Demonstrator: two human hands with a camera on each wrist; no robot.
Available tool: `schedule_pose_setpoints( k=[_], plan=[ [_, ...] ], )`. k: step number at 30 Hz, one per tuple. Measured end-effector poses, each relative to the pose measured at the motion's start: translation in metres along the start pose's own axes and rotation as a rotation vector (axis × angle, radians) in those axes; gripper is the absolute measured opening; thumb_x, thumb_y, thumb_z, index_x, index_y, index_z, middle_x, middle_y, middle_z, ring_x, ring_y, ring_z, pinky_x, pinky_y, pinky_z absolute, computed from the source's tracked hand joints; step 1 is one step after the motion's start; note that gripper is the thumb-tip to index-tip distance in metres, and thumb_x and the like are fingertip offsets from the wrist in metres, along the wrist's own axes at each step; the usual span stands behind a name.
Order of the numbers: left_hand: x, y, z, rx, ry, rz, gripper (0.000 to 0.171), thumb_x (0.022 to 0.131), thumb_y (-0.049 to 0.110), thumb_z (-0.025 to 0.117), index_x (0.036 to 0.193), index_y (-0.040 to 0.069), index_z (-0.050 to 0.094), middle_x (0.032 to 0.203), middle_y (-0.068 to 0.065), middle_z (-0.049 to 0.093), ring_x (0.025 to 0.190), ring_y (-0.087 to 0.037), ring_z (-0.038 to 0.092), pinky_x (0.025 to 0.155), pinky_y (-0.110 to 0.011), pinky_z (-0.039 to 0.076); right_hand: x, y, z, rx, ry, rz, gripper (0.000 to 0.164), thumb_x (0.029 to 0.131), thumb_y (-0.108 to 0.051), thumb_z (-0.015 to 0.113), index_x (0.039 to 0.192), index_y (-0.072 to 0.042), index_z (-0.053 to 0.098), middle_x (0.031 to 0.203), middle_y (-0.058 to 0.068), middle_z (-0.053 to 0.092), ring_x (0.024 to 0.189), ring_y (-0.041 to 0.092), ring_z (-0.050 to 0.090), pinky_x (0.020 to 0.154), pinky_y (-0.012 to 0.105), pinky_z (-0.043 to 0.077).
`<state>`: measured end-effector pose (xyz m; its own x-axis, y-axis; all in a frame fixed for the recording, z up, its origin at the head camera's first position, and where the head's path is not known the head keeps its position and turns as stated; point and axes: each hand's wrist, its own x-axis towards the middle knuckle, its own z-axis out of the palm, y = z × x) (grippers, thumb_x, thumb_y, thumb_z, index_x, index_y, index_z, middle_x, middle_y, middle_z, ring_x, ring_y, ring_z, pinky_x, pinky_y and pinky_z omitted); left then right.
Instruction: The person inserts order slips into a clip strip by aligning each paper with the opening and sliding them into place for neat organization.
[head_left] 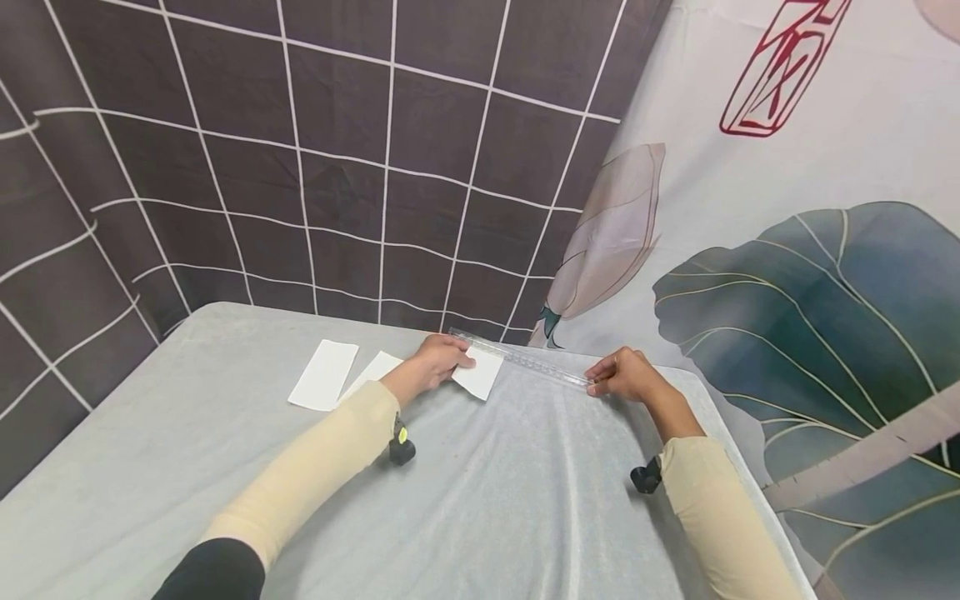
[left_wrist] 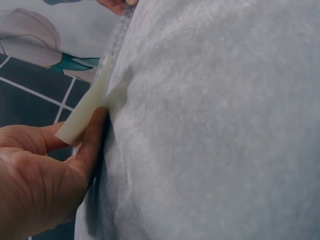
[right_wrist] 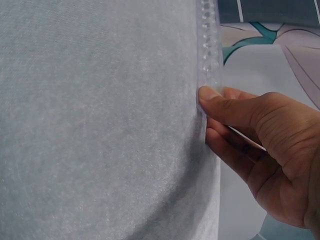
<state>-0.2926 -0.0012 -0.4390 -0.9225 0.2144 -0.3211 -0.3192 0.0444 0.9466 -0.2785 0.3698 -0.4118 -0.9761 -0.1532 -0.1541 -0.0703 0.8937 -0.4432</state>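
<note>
A clear plastic ruler (head_left: 543, 365) lies slantwise near the far edge of the table. With thumb and fingers my right hand (head_left: 628, 375) pinches its right end; the right wrist view shows the thumb (right_wrist: 209, 94) on the ruler's tip (right_wrist: 210, 65). My left hand (head_left: 438, 362) pinches a small white piece of paper (head_left: 480, 373) against the ruler's left part. In the left wrist view the paper (left_wrist: 86, 112) stands tilted between the thumb and a finger, curving slightly. Whether the left fingers also grip the ruler, I cannot tell.
Left of my left hand, a white paper strip (head_left: 324, 375) and a second white paper (head_left: 371, 373), partly hidden by the forearm, lie on the grey cloth-covered table (head_left: 480, 500). Behind hang a dark grid-patterned curtain (head_left: 337, 192) and a leaf-printed one (head_left: 787, 317).
</note>
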Motion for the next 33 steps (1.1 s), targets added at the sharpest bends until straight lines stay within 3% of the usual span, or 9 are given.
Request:
schedule_pose_setpoints(
  k=[7,14,21,33],
  plan=[
    [-0.001,-0.001,0.005,-0.006,-0.008,-0.017,0.053,0.098,-0.012,0.072,0.150,-0.011,0.061,0.160,-0.030,0.062,0.135,-0.035,0.070,0.120,-0.042,0.062,0.000,0.000,0.001,0.001,-0.003,-0.013,0.028,0.090,-0.012,0.096,0.114,-0.002,0.088,0.109,0.015,0.088,0.103,0.027,0.083,0.091,0.042,0.069],
    [0.001,-0.004,0.010,-0.010,-0.009,-0.005,0.052,0.097,-0.012,0.072,0.148,-0.011,0.062,0.156,-0.031,0.064,0.124,-0.029,0.071,0.119,-0.043,0.063,0.001,0.003,0.000,0.001,-0.005,0.009,0.027,0.090,-0.012,0.096,0.114,-0.003,0.088,0.109,0.013,0.088,0.102,0.025,0.083,0.092,0.043,0.069],
    [-0.001,-0.004,0.020,-0.062,-0.016,0.004,0.055,0.095,-0.018,0.068,0.149,-0.015,0.059,0.160,-0.035,0.058,0.149,-0.044,0.062,0.127,-0.049,0.057,0.001,0.002,0.000,0.003,-0.004,0.003,0.027,0.089,-0.012,0.096,0.114,-0.004,0.088,0.108,0.013,0.088,0.103,0.026,0.083,0.093,0.044,0.069],
    [-0.006,-0.002,0.032,-0.069,0.052,0.007,0.051,0.092,-0.021,0.071,0.141,-0.013,0.064,0.152,-0.033,0.065,0.141,-0.045,0.067,0.121,-0.048,0.062,0.002,0.003,0.001,-0.007,-0.010,0.019,0.028,0.089,-0.014,0.097,0.114,-0.005,0.089,0.108,0.012,0.089,0.105,0.027,0.082,0.097,0.049,0.067]
  ],
)
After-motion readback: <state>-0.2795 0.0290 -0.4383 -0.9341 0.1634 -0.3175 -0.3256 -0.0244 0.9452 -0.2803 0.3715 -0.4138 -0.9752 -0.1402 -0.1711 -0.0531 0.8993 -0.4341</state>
